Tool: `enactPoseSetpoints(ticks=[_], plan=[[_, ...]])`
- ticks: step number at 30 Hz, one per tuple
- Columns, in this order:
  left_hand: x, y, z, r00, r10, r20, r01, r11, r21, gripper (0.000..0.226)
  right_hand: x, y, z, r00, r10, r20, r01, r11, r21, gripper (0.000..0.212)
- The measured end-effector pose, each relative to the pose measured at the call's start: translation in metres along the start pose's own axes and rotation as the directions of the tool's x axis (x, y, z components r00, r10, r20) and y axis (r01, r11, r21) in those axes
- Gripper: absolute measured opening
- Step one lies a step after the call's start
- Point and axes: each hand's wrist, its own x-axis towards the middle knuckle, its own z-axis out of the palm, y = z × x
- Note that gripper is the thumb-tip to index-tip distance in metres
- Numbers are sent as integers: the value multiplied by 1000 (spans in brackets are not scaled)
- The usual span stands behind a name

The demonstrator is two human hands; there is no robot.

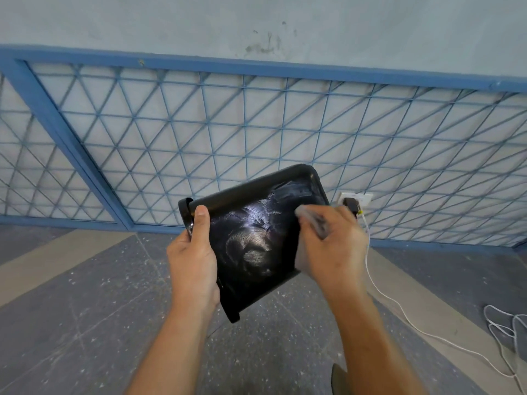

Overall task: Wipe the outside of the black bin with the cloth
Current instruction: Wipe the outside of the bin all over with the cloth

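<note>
The black bin [253,240] is held up in the air in front of me, tilted, with one broad glossy side facing me and showing wet streaks. My left hand [194,260] grips its left edge, thumb pointing up along the side. My right hand [330,246] presses against the bin's right edge, fingers closed around a small pale grey cloth [310,218] that is blurred and mostly hidden in the fist.
A blue metal grille [256,124] runs along the wall behind. A black charger [351,206] is plugged into a wall socket, and its white cable [399,306] trails over the speckled floor to the right. A dark object [339,377] shows at the bottom edge.
</note>
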Motion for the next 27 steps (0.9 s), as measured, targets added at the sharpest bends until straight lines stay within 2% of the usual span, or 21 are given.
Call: enactPoseSetpoints(ticks=[2, 3, 6, 8, 9, 12, 14, 15, 17, 20, 22, 25, 27], plan=[[0, -4, 2, 1000, 13, 13, -13, 1000, 23, 33, 14, 5, -4, 988, 117, -99, -118, 993, -3, 14], [-1, -7, 4, 999, 32, 6, -32, 999, 42, 37, 15, 3, -1, 986, 134, -104, -134, 991, 6, 14], [-2, -11, 6, 997, 66, -29, -64, 994, 88, 50, -4, -12, 16, 997, 7, 71, -10, 999, 47, 18], [0, -11, 3, 997, 48, -61, -43, 996, 76, 48, -18, -16, 21, 977, -84, 194, 72, 995, 66, 21], [1, -10, 1, 997, 36, -68, -32, 997, 65, 44, -19, -15, 20, 976, -83, 199, 70, 995, 74, 22], [5, -11, -2, 999, 15, -50, -12, 999, 48, 39, -5, -3, 10, 999, 47, 24, -49, 994, 100, 22], [4, -14, 1, 999, 22, -42, -19, 997, 70, 41, 0, -3, 8, 995, 81, -63, -77, 995, 68, 20], [3, -16, 3, 998, 35, -49, -31, 997, 77, 43, -2, -7, 11, 997, 59, -53, -56, 997, 54, 20], [2, -21, 3, 997, 56, -59, -50, 993, 110, 53, -17, -21, 25, 997, -46, 69, 42, 997, 65, 22], [2, -26, 1, 995, 75, -68, -62, 983, 171, 63, -27, -40, 41, 956, -211, 202, 196, 976, 94, 21], [3, -26, 1, 995, 70, -65, -57, 982, 180, 68, -12, -37, 39, 977, -174, 122, 164, 983, 87, 22], [3, -25, 1, 995, 85, -52, -76, 984, 160, 67, 6, -16, 20, 999, 14, -42, -14, 1000, 11, 20], [3, -23, -1, 992, 111, -58, -100, 983, 156, 63, -6, -16, 19, 999, 52, -5, -52, 999, 8, 22]])
